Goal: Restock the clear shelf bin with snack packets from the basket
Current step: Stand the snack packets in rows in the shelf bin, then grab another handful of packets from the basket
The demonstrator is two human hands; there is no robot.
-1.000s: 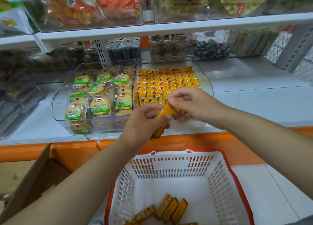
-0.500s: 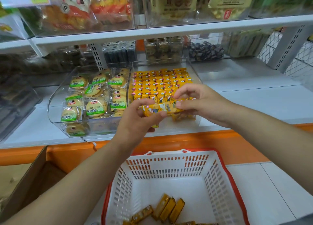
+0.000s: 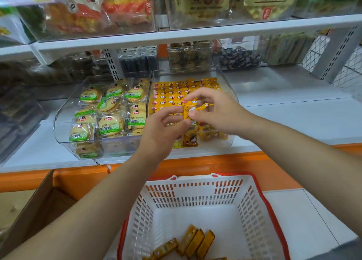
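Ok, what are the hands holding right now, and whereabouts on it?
Both hold one yellow snack packet over the clear bin. The right hand pinches its upper part, and the left hand grips its left edge lower down.

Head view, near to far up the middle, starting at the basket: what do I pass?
Loose packets in the basket → orange ledge → left hand and right hand holding a yellow packet over the front of the clear bin → jars behind it.
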